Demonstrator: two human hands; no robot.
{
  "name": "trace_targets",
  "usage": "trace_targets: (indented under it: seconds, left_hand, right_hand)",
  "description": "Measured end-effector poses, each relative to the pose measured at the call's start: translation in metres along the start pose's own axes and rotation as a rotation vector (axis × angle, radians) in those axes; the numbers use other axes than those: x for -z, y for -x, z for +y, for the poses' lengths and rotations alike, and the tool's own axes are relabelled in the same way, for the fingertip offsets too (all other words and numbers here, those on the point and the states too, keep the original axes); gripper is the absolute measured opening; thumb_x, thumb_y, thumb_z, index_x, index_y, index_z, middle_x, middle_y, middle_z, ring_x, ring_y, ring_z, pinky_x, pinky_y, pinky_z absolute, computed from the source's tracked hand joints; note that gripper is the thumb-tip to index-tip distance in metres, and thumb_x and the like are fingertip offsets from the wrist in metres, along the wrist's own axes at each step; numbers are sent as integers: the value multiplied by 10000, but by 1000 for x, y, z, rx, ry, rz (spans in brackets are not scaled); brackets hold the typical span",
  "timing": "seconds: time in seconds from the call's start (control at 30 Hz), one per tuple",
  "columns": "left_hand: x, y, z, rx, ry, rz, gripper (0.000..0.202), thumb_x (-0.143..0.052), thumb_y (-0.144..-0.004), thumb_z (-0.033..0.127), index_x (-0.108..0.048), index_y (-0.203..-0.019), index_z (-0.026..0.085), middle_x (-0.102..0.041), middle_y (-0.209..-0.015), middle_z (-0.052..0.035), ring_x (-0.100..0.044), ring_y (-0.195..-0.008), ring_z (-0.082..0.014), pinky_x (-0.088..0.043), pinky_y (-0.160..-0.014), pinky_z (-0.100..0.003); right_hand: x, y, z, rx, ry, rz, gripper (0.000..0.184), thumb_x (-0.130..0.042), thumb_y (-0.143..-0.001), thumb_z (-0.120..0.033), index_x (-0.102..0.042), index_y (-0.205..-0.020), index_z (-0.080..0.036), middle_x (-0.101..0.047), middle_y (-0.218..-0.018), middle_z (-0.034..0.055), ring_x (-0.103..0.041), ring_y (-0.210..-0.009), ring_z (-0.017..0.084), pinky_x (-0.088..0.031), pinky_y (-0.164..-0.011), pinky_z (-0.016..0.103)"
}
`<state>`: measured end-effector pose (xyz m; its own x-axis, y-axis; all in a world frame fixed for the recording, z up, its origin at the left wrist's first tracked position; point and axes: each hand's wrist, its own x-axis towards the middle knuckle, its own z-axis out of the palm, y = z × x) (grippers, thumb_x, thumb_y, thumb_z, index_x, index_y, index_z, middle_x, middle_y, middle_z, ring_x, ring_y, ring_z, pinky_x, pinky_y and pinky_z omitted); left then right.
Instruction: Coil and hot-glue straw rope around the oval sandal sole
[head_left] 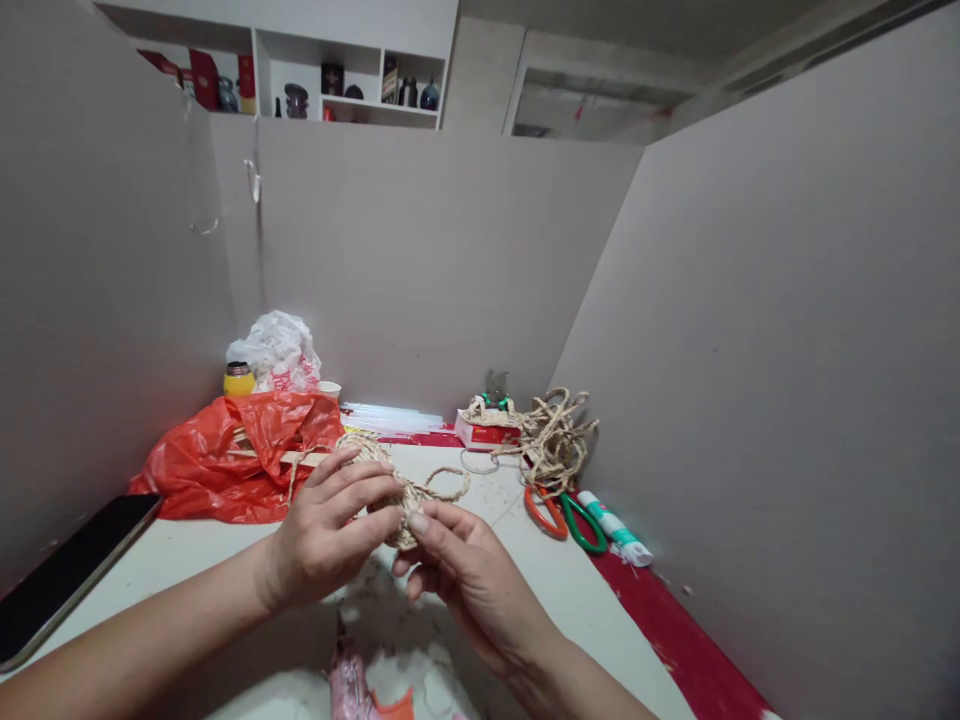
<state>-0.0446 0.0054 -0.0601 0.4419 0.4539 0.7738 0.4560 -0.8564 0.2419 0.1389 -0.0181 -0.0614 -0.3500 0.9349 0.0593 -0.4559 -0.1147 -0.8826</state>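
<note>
Between my two hands is a woven straw-rope piece (365,449), tan and braided, held above the white board. My left hand (330,520) lies over its near side with the fingers wrapped on it. My right hand (465,565) pinches its lower right edge between thumb and fingers. A loose loop of the same rope sticks out to the right, past my right fingertips. Much of the woven piece is hidden behind my fingers, so its full shape does not show. Below my hands a pink glue gun (347,680) lies with its nozzle pointing away from me.
A red plastic bag (202,460) with wooden sticks lies left, near a phone (75,570). Glue sticks (394,418) lie at the back. On the right are a rope heap (559,440), scissors with orange and green handles (585,525) and a white-green roll (615,530). Grey partitions enclose three sides.
</note>
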Motion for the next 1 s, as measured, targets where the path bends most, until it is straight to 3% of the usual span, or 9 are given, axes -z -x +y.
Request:
trace_targets:
  seconds: [0.17, 0.3, 0.37, 0.47, 0.6, 0.7, 0.8, 0.9, 1.0]
  left_hand:
    - [-1, -2, 8, 99, 183, 193, 564, -673, -682, 59, -632, -1185, 312, -565, -1345, -73, -454, -1275, -300, -249, -1109, -477]
    - [1, -14, 20, 533, 590, 373, 574, -658, -778, 179, -481, -1306, 318, -496, -1383, -68, -426, -1283, -262, -361, -1042, -399]
    - [0, -19, 23, 726, 861, 314, 497, -645, -805, 260, -499, -1280, 276, -569, -1278, -88, -521, -1167, -248, -437, -943, -361]
    - [-5, -21, 26, 860, 1081, 159, 383, -663, -781, 348, -622, -1123, 180, -683, -947, -85, -629, -816, -199, -483, -722, -305]
    - [-8, -18, 27, 965, 1069, 231, 315, -745, -684, 338, -700, -917, 132, -653, -644, -19, -563, -544, -139, -424, -543, -261]
    - [-4, -23, 23, 971, 1098, 343, 231, -759, -658, 292, -700, -798, 118, -669, -636, -27, -597, -593, -158, -454, -594, -272]
    - [1, -29, 15, 975, 1116, 440, 183, -770, -633, 254, -679, -728, 126, -688, -663, -23, -618, -656, -154, -475, -654, -265]
    - [0, -30, 7, 999, 1116, 521, 188, -786, -604, 223, -665, -713, 128, -685, -656, -3, -604, -620, -126, -471, -623, -243]
    - [-4, -27, 3, 1014, 1117, 556, 190, -794, -584, 192, -661, -699, 122, -688, -648, 1, -598, -583, -113, -467, -590, -229]
  right_hand:
    - [9, -8, -2, 113, 26, 106, 266, -798, -700, -353, -677, -798, -136, -648, -697, -4, -628, -558, 103, -495, -452, 155]
    - [8, -12, -7, 183, 65, 132, 257, -763, -737, -380, -661, -815, -157, -626, -706, -17, -625, -586, 104, -490, -462, 155]
    - [4, -12, -7, 176, 108, 94, 256, -750, -745, -393, -662, -822, -165, -638, -744, -11, -624, -585, 102, -483, -464, 163]
    - [-3, -11, -5, 127, 206, 0, 288, -743, -731, -427, -673, -825, -164, -658, -769, 5, -620, -571, 108, -469, -465, 183]
    - [-4, -9, -8, 70, 402, -77, 322, -655, -785, -481, -687, -803, -161, -665, -730, 19, -616, -567, 126, -452, -478, 209]
    - [5, 3, -9, 72, 611, -41, 300, -570, -851, -428, -691, -788, -161, -685, -711, 44, -611, -586, 154, -449, -523, 254]
    - [16, 29, -3, 113, 852, -36, 151, -638, -776, -248, -726, -874, -174, -715, -824, 75, -622, -764, 215, -463, -730, 344]
    - [23, 56, 11, 220, 1320, -287, 408, -617, -753, -186, -629, -1161, -200, -677, -1120, 104, -601, -998, 258, -432, -880, 369]
    - [25, 68, 33, 322, 1722, -491, 457, -658, -747, -227, -558, -1191, -188, -687, -1087, 97, -632, -935, 257, -477, -772, 332]
